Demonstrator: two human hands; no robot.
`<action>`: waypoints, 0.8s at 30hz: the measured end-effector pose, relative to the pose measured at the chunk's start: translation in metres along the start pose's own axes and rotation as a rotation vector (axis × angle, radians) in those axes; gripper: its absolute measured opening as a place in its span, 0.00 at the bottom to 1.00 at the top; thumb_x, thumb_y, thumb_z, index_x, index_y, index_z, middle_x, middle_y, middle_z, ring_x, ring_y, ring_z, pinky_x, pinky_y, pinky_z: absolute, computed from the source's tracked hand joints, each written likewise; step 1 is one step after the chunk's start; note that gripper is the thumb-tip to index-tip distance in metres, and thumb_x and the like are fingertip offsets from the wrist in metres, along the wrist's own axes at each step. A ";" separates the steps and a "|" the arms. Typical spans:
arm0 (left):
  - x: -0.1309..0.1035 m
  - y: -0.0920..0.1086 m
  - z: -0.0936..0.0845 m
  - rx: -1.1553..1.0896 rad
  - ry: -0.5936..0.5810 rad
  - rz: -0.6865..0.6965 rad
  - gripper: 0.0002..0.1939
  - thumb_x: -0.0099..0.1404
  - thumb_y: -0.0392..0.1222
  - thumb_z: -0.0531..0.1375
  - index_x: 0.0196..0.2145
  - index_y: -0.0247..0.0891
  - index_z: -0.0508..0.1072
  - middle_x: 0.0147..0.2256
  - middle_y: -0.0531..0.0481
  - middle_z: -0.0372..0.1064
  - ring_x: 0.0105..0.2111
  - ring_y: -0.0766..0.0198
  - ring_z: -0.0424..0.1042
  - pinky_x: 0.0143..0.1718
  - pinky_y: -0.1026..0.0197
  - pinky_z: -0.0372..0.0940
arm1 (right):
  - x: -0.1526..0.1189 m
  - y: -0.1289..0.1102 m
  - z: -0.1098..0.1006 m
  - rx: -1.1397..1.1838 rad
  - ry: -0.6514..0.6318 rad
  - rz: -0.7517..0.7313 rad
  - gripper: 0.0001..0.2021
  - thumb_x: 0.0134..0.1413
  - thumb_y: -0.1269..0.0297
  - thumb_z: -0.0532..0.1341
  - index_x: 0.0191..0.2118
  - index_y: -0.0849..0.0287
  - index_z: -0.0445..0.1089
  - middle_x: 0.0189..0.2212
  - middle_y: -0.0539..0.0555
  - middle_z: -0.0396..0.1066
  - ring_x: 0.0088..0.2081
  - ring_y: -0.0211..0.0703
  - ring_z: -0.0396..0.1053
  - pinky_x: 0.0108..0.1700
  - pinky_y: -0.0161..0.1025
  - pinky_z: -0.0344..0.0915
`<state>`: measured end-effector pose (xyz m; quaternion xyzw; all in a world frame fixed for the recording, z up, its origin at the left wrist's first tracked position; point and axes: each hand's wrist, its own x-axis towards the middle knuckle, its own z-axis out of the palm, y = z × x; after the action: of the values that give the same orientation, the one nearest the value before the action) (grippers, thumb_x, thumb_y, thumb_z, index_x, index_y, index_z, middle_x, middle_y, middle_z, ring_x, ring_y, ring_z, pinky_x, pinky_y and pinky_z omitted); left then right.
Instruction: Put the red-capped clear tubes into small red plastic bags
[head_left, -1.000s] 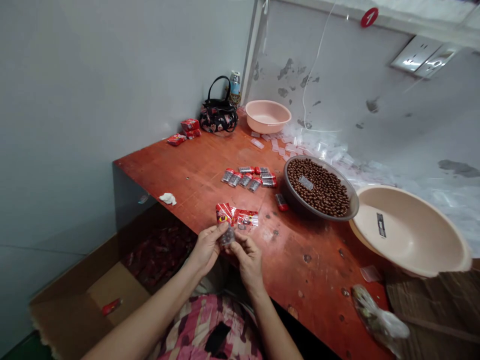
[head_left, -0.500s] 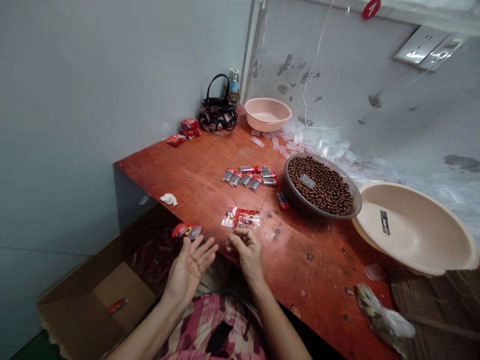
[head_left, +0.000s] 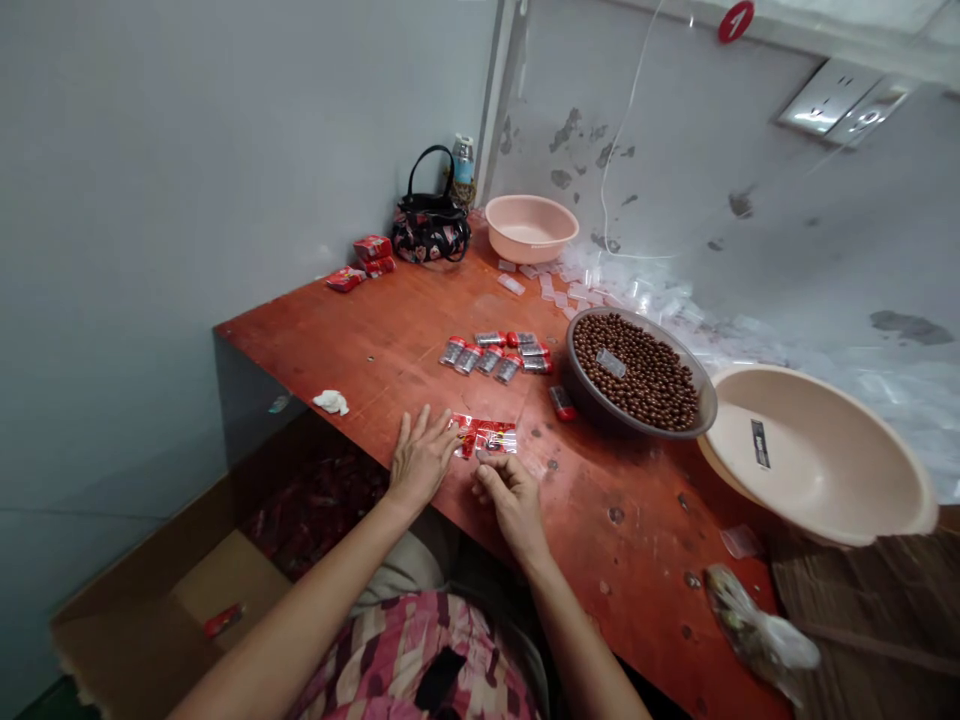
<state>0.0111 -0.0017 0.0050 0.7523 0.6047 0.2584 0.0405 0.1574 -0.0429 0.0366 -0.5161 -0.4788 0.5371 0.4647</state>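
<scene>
On the red table's front edge, my left hand [head_left: 422, 460] lies palm down with its fingers spread, the fingertips at the left end of some flat red printed wrappers [head_left: 495, 437]. My right hand [head_left: 512, 497] is just below the wrappers, thumb and index finger pinched together; what they hold, if anything, is too small to name. Beyond the wrappers stand several small clear packs with red ends [head_left: 490, 360], lying in a loose group. One more such pack [head_left: 562, 403] rests against the grey bowl [head_left: 709, 400] of brown balls [head_left: 637, 370], on which a clear plastic piece lies.
Pink basins stand at the back [head_left: 532, 225] and right [head_left: 825, 460]. Clear plastic pieces [head_left: 690, 315] line the wall. A black bag [head_left: 431, 232] and red packs [head_left: 373, 250] are at the back left. Below the left edge is a cardboard box [head_left: 217, 570].
My left hand has gone from palm up off the table edge to palm down at the wrappers. The red pack beside it is gone from view. My right hand has shifted slightly right.
</scene>
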 end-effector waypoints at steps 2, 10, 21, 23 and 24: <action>-0.003 0.002 -0.001 -0.081 0.029 -0.021 0.14 0.60 0.41 0.51 0.42 0.43 0.70 0.48 0.48 0.64 0.55 0.52 0.52 0.53 0.41 0.43 | 0.010 0.000 -0.001 -0.060 0.026 -0.038 0.09 0.49 0.59 0.56 0.33 0.60 0.66 0.24 0.49 0.67 0.23 0.35 0.63 0.25 0.31 0.61; -0.007 0.024 -0.031 -0.994 0.148 -0.391 0.16 0.48 0.34 0.63 0.37 0.46 0.74 0.46 0.50 0.67 0.54 0.56 0.54 0.54 0.54 0.48 | 0.045 -0.002 0.008 0.062 0.059 -0.081 0.13 0.46 0.64 0.59 0.40 0.59 0.62 0.21 0.45 0.65 0.22 0.34 0.63 0.26 0.30 0.61; -0.002 0.021 -0.036 -1.397 -0.236 -0.786 0.09 0.46 0.41 0.64 0.21 0.31 0.74 0.22 0.45 0.72 0.24 0.63 0.71 0.27 0.65 0.67 | 0.076 -0.030 -0.045 -0.940 -0.099 -0.367 0.14 0.53 0.74 0.49 0.44 0.59 0.64 0.41 0.58 0.68 0.43 0.46 0.64 0.43 0.43 0.60; -0.004 0.022 -0.035 -1.400 -0.204 -0.828 0.09 0.47 0.41 0.64 0.20 0.30 0.73 0.21 0.45 0.71 0.23 0.64 0.71 0.25 0.67 0.67 | 0.088 -0.034 -0.068 -1.308 -0.059 -0.426 0.18 0.52 0.78 0.47 0.48 0.60 0.61 0.52 0.61 0.58 0.53 0.50 0.53 0.48 0.47 0.55; -0.005 0.022 -0.036 -1.413 -0.187 -0.853 0.09 0.46 0.41 0.64 0.20 0.30 0.73 0.21 0.46 0.71 0.22 0.65 0.71 0.24 0.67 0.66 | 0.093 -0.034 -0.079 -1.447 -0.052 -0.414 0.18 0.53 0.78 0.46 0.49 0.62 0.60 0.55 0.62 0.54 0.55 0.52 0.49 0.49 0.48 0.55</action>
<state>0.0146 -0.0211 0.0423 0.2741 0.5274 0.4763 0.6480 0.2330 0.0562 0.0593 -0.5793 -0.8101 0.0023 0.0896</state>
